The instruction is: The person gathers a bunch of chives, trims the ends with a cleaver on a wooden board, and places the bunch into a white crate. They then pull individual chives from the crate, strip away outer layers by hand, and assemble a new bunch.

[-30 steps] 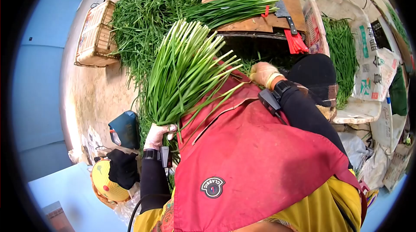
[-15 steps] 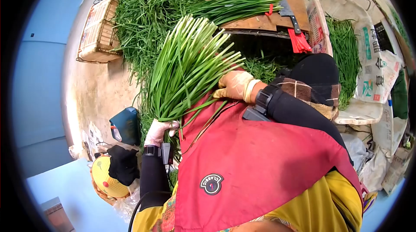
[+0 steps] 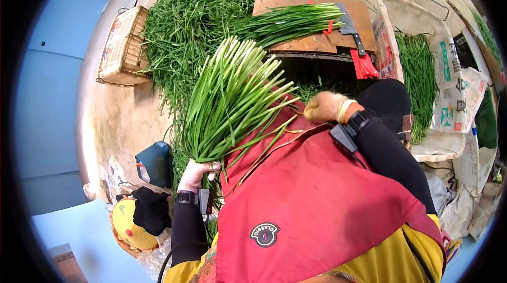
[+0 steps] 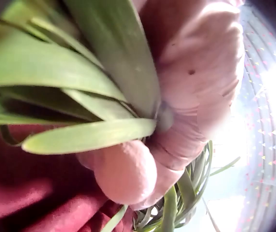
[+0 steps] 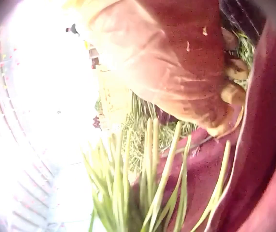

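Note:
A loose bunch of garlic chives (image 3: 224, 103) fans out across the lap, pale cut ends toward the top. My gloved left hand (image 3: 197, 174) grips it low down by the leaf ends. In the left wrist view, the thumb (image 4: 128, 174) curls beside the flat green leaves (image 4: 89, 135). To the right of the bunch, apart from its stalks, my gloved right hand (image 3: 327, 107) is held with curled fingers above the red apron (image 3: 317, 177). Its fingertips pinch a thin yellowish strip (image 5: 238, 121) in the right wrist view. Stalk ends (image 5: 152, 159) stand below that hand.
Ahead, a wooden board (image 3: 296, 45) bears a tied chive bundle (image 3: 296, 21) and a cleaver (image 3: 349, 26); red ties (image 3: 363, 65) hang at its edge. A large chive heap (image 3: 190, 29) spreads left, beside a basket (image 3: 124, 45). A white crate (image 3: 391, 45) with chives stands right.
My right hand reached left to the stalks half a second ago and has since drawn back right, away from the bunch. The left hand keeps its grip. The head view has tilted slightly up.

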Demonstrator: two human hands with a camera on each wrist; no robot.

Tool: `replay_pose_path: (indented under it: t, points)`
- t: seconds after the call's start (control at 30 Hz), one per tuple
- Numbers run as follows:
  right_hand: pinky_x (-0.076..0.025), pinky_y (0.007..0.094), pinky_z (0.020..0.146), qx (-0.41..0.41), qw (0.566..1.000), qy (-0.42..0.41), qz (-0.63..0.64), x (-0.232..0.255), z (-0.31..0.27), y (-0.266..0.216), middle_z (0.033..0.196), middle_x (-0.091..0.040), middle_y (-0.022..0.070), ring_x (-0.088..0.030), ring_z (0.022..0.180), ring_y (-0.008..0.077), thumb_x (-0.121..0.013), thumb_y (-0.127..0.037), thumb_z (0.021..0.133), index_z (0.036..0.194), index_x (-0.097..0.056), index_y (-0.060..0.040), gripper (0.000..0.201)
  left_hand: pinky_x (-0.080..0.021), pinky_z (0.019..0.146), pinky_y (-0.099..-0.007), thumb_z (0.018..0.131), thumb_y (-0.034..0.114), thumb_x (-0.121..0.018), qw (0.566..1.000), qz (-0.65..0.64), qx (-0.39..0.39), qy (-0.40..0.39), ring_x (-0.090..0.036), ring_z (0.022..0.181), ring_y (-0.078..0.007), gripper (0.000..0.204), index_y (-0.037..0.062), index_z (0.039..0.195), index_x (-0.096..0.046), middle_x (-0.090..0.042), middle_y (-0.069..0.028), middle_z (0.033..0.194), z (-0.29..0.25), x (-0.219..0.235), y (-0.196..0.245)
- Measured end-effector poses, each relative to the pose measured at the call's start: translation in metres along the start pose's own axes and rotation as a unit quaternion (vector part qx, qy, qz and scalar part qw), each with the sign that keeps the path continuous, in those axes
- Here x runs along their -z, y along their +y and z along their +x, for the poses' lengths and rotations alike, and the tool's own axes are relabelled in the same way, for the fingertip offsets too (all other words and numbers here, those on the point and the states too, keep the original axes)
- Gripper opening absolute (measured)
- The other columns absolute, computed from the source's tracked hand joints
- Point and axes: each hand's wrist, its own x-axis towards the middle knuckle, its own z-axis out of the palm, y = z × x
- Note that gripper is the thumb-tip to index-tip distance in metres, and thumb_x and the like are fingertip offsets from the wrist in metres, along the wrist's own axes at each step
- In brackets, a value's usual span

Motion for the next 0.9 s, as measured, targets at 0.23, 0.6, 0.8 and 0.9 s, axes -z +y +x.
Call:
replay_pose_path:
  t: [0.23, 0.6, 0.8, 0.9]
  points:
    - [-0.049, 0.0395, 0.081, 0.081, 0.992, -0.083, -0.047, -0.046, 0.017, -0.037, 0.095, -0.069, 0.0167, -0.064, 0.092, 0.0321, -0.063, -0.045, 0.083, 0.097, -0.071, -0.007, 0.041, -0.039, 0.04, -0.0232, 0.069, 0.003, -0.073, 1.0, 0.027, 0.005, 0.002, -0.049, 0.044, -0.0118, 0.033, -0.0013, 0.1, -0.062, -0.06, -0.0051, 0.068, -0.004, -0.009, 0.01]
    - [-0.052, 0.0417, 0.076, -0.028, 0.981, 0.131, -0.143, 0.001, 0.047, 0.031, 0.089, -0.068, 0.0199, -0.067, 0.089, 0.0345, -0.06, -0.02, 0.079, 0.092, -0.071, -0.0038, 0.024, -0.037, 0.04, -0.0235, 0.07, 0.005, -0.074, 0.999, 0.048, 0.003, 0.019, -0.048, 0.044, -0.0107, 0.034, 0.0005, 0.102, -0.062, -0.06, -0.004, 0.069, -0.013, -0.02, 0.035]
    - [-0.048, 0.039, 0.079, 0.016, 0.994, -0.105, 0.007, -0.011, 0.01, 0.005, 0.092, -0.07, 0.0142, -0.065, 0.089, 0.0291, -0.063, -0.045, 0.085, 0.096, -0.072, -0.0063, 0.041, -0.043, 0.04, -0.0222, 0.067, -0.006, -0.073, 0.971, 0.225, 0.077, 0.027, -0.057, 0.05, -0.0108, 0.041, 0.0007, 0.106, -0.062, -0.065, -0.0056, 0.075, -0.014, -0.012, 0.125]
    - [-0.048, 0.037, 0.081, 0.046, 0.995, -0.084, 0.036, -0.021, 0.017, 0.005, 0.097, -0.07, 0.0128, -0.065, 0.092, 0.0253, -0.065, -0.043, 0.085, 0.102, -0.07, -0.0048, 0.042, -0.044, 0.04, -0.0239, 0.066, -0.008, -0.071, 0.921, 0.381, 0.083, 0.019, -0.056, 0.049, -0.0108, 0.033, 0.0013, 0.096, -0.064, -0.064, -0.0044, 0.072, -0.003, -0.03, 0.2]
